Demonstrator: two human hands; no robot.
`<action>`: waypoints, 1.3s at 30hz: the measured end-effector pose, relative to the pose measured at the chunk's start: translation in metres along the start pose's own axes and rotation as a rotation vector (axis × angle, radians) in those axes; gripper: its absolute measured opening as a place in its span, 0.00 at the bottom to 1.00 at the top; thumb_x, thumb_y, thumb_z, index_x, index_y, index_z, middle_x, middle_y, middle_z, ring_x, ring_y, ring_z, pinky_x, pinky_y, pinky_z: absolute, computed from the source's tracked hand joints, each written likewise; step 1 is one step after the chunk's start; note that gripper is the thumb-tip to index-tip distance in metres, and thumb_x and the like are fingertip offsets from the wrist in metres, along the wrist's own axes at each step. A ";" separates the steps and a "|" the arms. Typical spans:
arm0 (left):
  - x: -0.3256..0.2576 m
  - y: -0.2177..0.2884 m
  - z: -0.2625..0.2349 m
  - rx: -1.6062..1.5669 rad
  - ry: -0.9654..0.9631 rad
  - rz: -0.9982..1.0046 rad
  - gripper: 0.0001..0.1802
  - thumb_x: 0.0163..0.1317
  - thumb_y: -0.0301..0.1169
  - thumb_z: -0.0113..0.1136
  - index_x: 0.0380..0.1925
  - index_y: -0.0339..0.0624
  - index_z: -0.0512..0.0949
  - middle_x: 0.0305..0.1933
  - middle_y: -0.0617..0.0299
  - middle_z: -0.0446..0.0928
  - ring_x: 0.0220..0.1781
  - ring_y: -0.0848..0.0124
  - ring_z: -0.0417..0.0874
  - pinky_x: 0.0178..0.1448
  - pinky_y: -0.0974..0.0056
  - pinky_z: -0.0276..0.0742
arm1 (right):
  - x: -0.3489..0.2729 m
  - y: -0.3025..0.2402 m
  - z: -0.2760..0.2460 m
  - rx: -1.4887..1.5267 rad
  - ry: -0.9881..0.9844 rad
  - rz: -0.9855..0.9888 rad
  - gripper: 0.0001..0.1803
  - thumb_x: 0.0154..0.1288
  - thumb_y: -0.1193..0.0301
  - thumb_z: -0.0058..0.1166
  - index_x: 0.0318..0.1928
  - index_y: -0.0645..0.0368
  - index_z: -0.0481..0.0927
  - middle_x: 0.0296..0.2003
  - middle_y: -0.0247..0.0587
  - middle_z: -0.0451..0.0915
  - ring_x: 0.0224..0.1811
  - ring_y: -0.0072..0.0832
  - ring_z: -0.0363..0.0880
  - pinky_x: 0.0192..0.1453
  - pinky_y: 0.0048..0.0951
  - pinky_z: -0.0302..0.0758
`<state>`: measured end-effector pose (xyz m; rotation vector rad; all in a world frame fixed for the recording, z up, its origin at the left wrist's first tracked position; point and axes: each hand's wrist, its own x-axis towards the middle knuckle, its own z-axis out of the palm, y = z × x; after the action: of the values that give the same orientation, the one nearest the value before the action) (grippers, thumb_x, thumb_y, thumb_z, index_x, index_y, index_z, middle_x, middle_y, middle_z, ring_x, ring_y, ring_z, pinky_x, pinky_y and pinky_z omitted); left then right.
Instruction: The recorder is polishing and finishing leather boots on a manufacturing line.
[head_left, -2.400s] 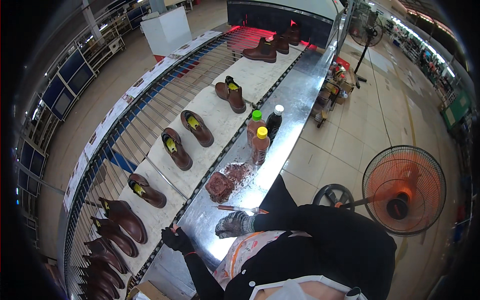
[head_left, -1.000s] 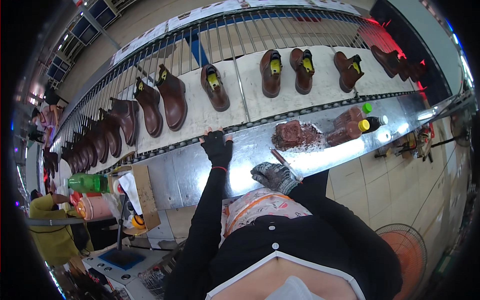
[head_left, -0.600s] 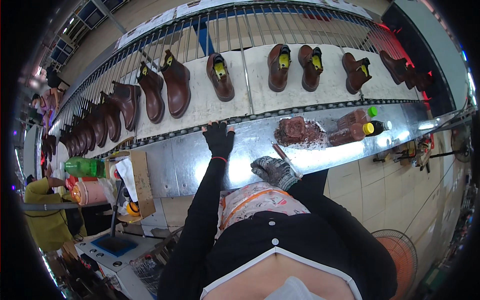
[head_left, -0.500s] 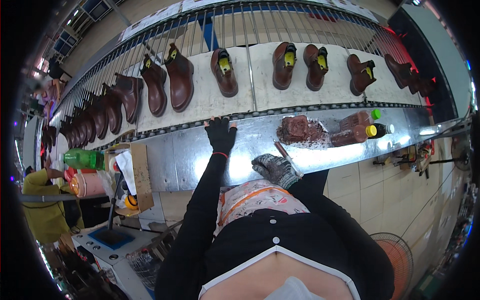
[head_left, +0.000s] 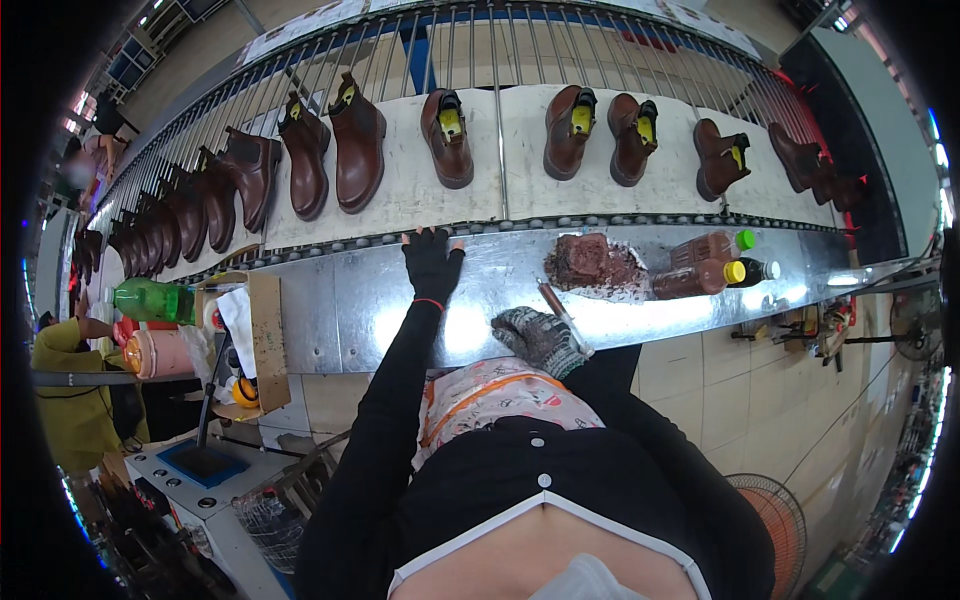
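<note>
My left hand (head_left: pixel 431 262), in a black fingerless glove, lies flat on the metal ledge (head_left: pixel 320 315) with its fingers spread, close to the conveyor's near edge. At the ledge's front edge rests my right hand (head_left: pixel 538 338) in a grey patterned knit glove. Its fingers are drawn together; what they hold, if anything, is hidden. Right beside it is a slim brown-and-white stick-like tool (head_left: pixel 562 312); whether the hand touches it I cannot tell. Beyond the ledge, brown ankle boots (head_left: pixel 359 150) stand along the conveyor, including one single boot (head_left: pixel 449 145) ahead of my left hand.
A crumbly brown block (head_left: pixel 582 262) sits on the ledge at right, next to bottles of brown liquid (head_left: pixel 700 278). On the left are a cardboard box (head_left: pixel 265 340), a green bottle (head_left: pixel 150 300) and a pink jug (head_left: pixel 160 353). A fan (head_left: pixel 768 520) stands at lower right.
My view has shifted slightly. The boots have moved a little to the right relative to the ledge. Both hands keep their places on it.
</note>
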<state>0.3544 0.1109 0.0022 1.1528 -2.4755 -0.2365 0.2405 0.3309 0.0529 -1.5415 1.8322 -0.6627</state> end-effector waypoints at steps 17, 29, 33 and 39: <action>-0.001 -0.006 0.010 0.096 0.151 0.054 0.22 0.59 0.48 0.58 0.44 0.42 0.77 0.46 0.51 0.76 0.59 0.52 0.72 0.70 0.42 0.54 | -0.043 -0.010 -0.034 0.075 0.564 0.042 0.16 0.56 0.67 0.63 0.46 0.54 0.83 0.42 0.44 0.81 0.45 0.41 0.80 0.52 0.38 0.77; -0.001 -0.006 0.009 0.076 0.124 0.033 0.22 0.59 0.48 0.60 0.45 0.44 0.79 0.48 0.52 0.76 0.61 0.52 0.71 0.71 0.42 0.52 | -0.054 0.024 -0.027 -0.386 0.435 0.218 0.26 0.57 0.61 0.57 0.57 0.51 0.75 0.46 0.46 0.80 0.50 0.44 0.77 0.55 0.44 0.73; -0.001 -0.007 0.011 0.093 0.136 0.042 0.23 0.59 0.48 0.59 0.46 0.44 0.79 0.49 0.51 0.76 0.61 0.52 0.71 0.72 0.42 0.52 | -0.061 0.029 -0.020 -0.249 0.486 0.264 0.27 0.56 0.65 0.59 0.57 0.52 0.74 0.47 0.50 0.77 0.50 0.45 0.76 0.55 0.44 0.72; 0.000 -0.008 0.011 0.112 0.100 0.026 0.23 0.59 0.49 0.58 0.47 0.44 0.78 0.49 0.52 0.76 0.61 0.52 0.71 0.72 0.42 0.51 | -0.078 0.035 -0.004 0.072 0.847 0.057 0.28 0.61 0.67 0.59 0.60 0.65 0.69 0.49 0.49 0.74 0.56 0.41 0.71 0.56 0.41 0.72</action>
<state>0.3550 0.1056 -0.0101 1.1466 -2.4399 -0.0324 0.2227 0.4135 0.0419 -1.2312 2.3840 -1.4960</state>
